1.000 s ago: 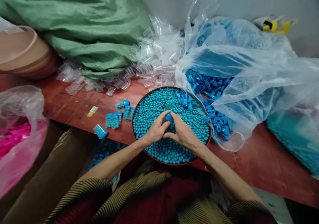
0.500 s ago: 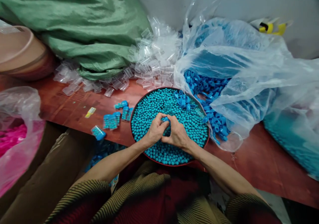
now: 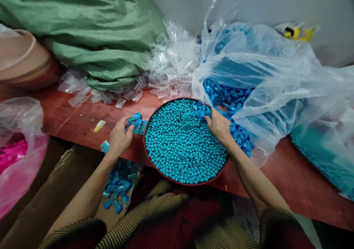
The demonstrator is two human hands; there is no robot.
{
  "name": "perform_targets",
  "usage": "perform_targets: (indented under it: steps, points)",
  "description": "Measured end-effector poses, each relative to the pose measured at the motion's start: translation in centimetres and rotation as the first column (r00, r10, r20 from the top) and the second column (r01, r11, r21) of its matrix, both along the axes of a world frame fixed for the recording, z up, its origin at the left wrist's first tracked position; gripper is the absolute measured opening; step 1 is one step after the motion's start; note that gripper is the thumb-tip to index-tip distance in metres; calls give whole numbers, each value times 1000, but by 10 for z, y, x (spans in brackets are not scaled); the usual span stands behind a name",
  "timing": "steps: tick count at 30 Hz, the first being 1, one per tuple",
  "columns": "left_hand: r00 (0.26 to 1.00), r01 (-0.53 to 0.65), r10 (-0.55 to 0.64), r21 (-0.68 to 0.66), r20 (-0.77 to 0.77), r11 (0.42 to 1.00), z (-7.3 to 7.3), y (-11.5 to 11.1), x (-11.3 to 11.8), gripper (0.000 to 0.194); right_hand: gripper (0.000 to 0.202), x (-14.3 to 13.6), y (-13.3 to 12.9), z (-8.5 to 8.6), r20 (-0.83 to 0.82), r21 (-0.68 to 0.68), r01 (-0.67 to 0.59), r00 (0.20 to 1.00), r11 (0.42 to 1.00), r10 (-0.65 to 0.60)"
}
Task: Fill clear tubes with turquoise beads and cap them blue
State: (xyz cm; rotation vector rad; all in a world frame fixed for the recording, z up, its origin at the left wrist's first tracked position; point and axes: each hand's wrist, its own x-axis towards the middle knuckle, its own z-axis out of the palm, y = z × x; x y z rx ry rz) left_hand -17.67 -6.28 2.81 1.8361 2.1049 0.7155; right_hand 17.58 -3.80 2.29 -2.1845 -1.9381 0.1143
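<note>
My left hand [image 3: 121, 136] is at the table to the left of the bowl, thumb and fingers apart beside several capped clear containers [image 3: 138, 126] filled with turquoise beads. Its fingers touch or nearly touch the closest ones. My right hand [image 3: 219, 125] reaches over the bowl's right rim, thumb and forefinger around one of the small blue caps [image 3: 199, 109] lying on the beads. The fingertips are partly hidden there. Between my hands stands a round, dark red-rimmed bowl [image 3: 184, 184] full of turquoise beads [image 3: 179, 145]. A clear empty container [image 3: 189, 120] lies on the beads.
Clear empty containers [image 3: 177, 70] are heaped behind the bowl, beside a green sack [image 3: 105, 31]. A plastic bag [image 3: 265, 66] spills blue caps [image 3: 242, 131] at right. Below the table edge lie filled containers [image 3: 117, 193]. A bag of pink pieces [image 3: 13, 151] is at far left.
My hands were together over the bowl, holding a blue-capped container. They have parted: the left moved to the filled containers on the table, the right to the blue caps on the beads.
</note>
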Motion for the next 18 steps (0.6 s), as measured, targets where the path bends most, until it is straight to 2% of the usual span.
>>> perform_targets:
  steps: [2,3,5,7,9,11,14,18]
  points:
    - [989,-41,55,106,-136,994,1,1,6,39,50,0,9,-1,27,-45,3,1000,999,-1]
    - [987,-13,37,149,-159,989,1,1,14,37,50,0,12,-1,34,-70,-2,999,998,5]
    - [986,133,-113,169,-126,977,1,0,42,30,47,-1,15,-2,39,-123,-10,999,992,15]
    - [948,318,-316,105,-36,942,-1,1,78,26,42,1,15,-2,42,-146,-20,999,989,26]
    - [895,445,-445,17,12,895,-4,4,113,26,37,5,11,-2,62,-105,-25,998,994,31]
    - [856,516,-516,-53,20,855,-9,9,141,30,34,9,4,-2,110,-14,-25,994,1000,27]
    - [833,547,-553,-131,-5,827,-15,15,164,34,29,9,-10,-4,182,63,-77,981,995,65]
    - [843,525,-537,-175,-23,833,-21,19,172,31,27,6,-24,-7,270,-34,-207,940,978,209]
